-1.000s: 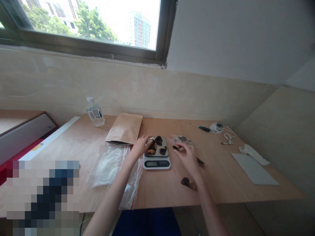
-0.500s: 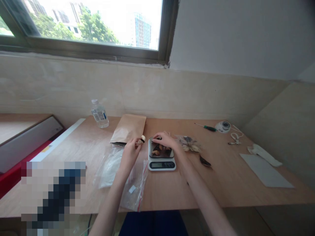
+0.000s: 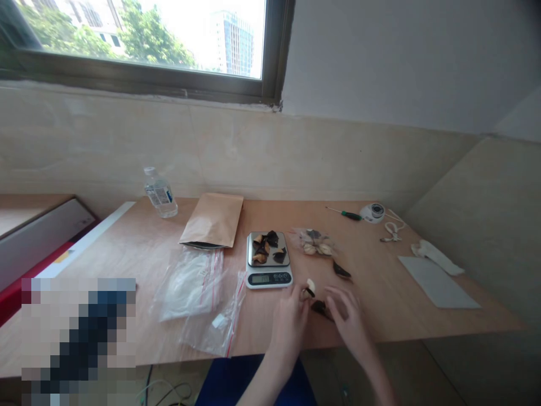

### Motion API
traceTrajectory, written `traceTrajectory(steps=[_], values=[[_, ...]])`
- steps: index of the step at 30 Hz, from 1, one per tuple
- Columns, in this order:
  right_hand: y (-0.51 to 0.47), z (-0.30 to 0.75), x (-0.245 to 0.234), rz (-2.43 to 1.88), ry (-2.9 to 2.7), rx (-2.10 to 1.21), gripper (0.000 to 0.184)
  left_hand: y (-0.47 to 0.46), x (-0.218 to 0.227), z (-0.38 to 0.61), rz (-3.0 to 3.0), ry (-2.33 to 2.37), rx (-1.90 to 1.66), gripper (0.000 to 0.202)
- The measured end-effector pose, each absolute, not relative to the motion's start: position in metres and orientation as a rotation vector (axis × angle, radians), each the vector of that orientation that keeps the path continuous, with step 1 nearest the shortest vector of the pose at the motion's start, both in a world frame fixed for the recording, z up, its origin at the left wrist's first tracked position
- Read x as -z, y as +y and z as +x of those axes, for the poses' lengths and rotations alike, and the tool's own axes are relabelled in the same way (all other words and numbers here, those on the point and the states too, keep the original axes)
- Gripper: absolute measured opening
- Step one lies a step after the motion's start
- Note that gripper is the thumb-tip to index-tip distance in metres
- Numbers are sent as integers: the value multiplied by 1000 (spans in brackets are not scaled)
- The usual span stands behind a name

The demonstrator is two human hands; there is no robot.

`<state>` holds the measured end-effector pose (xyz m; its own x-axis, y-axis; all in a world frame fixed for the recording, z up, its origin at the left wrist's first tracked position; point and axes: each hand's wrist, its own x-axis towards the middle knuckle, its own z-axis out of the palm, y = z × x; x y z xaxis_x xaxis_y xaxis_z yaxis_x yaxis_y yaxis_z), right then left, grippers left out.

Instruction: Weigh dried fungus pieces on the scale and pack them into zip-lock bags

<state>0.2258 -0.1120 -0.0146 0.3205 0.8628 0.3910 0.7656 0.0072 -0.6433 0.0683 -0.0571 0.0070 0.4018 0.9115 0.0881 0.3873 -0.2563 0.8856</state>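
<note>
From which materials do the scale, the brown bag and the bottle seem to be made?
Scale: probably smooth plastic, white-bodied; its plate seems metal, grey and shiny. Brown bag: likely matt paper, tan with crisp edges. Bottle: glossy, see-through, so plastic or glass.

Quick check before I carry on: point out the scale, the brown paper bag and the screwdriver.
Scale [image 3: 269, 279]: head view, on its front display panel.
Brown paper bag [image 3: 214, 220]: head view, middle of its upper face.
Screwdriver [image 3: 350, 216]: head view, on its green handle.

Pieces [image 3: 271, 239] on scale [image 3: 269, 279], bottle [image 3: 160, 196] left
</note>
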Motion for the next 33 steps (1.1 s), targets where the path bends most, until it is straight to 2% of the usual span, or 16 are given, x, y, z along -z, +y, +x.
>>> traceTrajectory(steps=[4,7,10,14,20,26,33], values=[[-137,228,43,-1858,-1572,-10,27,-54,-8,95,1964,1175,-677,31],[-140,229,47,-1885,-1627,92,28,-51,-8,106,2110,1224,-595,28],[-137,236,47,-1927,-1604,167,31,-53,-9,103,2150,1172,-660,28],[-128,248,45,-2048,-1532,257,36,-62,-19,65,2143,1104,-907,29],[-114,221,28,-1959,-1396,466,36,-64,-9,-33,2012,1580,-1026,26],[-102,151,14,-1751,-1616,157,25,-56,17,-76,1938,1618,-946,29],[-108,103,2,-1642,-1646,-315,24,-63,2,-74,1708,1692,-1139,34]])
